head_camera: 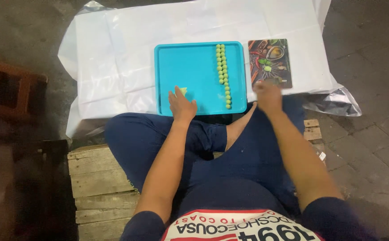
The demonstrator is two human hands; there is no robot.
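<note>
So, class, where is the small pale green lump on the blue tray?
In the head view, the pale green lump lies on the blue tray near its lower left, touching the left hand's fingertips, left of the two rows of green balls.

White plastic sheet (114, 58), spread over grey paved floor (372, 129). Wooden pallet (96, 178), pale planks, set near the sheet's near edge. Reddish-brown wooden stool (11, 93), at left, blurred.
</note>
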